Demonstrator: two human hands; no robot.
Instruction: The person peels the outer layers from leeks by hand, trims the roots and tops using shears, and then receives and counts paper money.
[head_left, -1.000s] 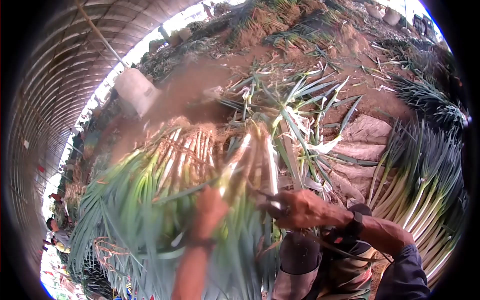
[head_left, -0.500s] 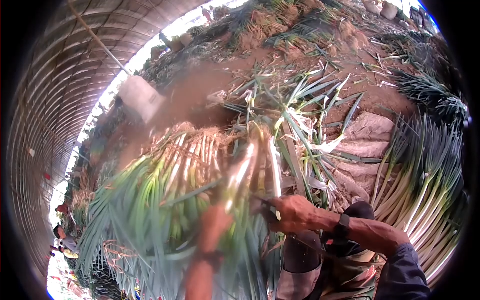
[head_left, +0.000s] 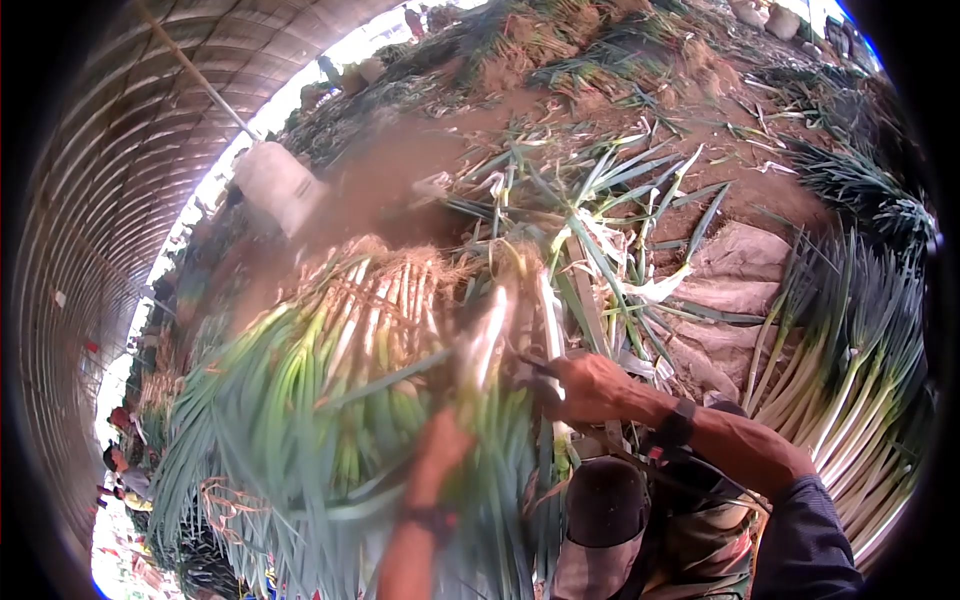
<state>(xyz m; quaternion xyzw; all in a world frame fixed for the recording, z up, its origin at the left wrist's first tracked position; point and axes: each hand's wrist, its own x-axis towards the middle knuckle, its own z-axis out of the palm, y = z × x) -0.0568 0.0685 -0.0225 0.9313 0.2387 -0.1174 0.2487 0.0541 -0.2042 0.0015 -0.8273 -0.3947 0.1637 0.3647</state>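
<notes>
My left hand, smeared by motion, is closed round the green part of a few green onions, whose white stems and brown roots point away from me. Just right of them, my right hand is wrapped round a small dark knife, with most of its handle hidden by the fingers. A single white onion stem stands out close to the knife. To the left of my left hand lies a large heap of green onions, roots at the far end and green leaves toward me.
Trimmed leaves lie scattered beyond my hands. On the right are a brown sack cloth and a row of cleaned green onions. A white sack stands at the upper left, and a person is at the far left.
My right hand with the knife has moved up and slightly right, away from my body. The left hand has shifted slightly, still on the green onions.
</notes>
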